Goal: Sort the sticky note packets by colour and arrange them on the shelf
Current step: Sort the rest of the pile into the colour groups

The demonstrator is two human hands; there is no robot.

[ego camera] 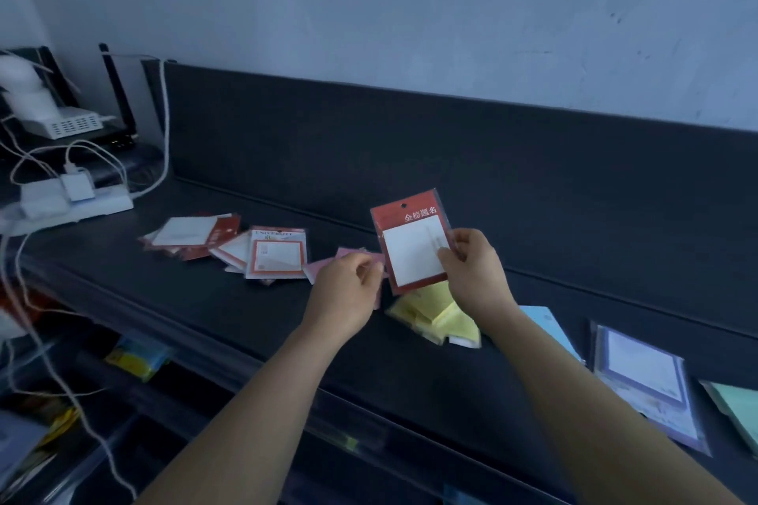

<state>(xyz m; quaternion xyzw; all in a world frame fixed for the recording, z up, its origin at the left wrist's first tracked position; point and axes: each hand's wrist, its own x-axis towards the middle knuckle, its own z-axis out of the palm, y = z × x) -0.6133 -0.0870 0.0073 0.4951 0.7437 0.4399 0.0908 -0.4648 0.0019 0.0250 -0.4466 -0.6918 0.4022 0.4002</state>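
Note:
My right hand (471, 266) pinches a red-framed sticky note packet (410, 242) by its right edge and holds it upright above the dark shelf top (229, 299). My left hand (348, 291) hovers just left of it, fingers loosely curled, over the pink packets (324, 264); I cannot tell whether it grips one. A heap of red packets (229, 242) lies to the left. Yellow packets (434, 314) lie under the held one. Further right lie a blue packet (549, 326), a purple packet (644, 373) and a green packet (738, 410).
A white power strip (78, 201) with plugs, cables and a router (69, 123) crowd the left end. The shelf's raised back panel (410, 135) stands against the wall. Lower shelves (135, 357) hold more stationery.

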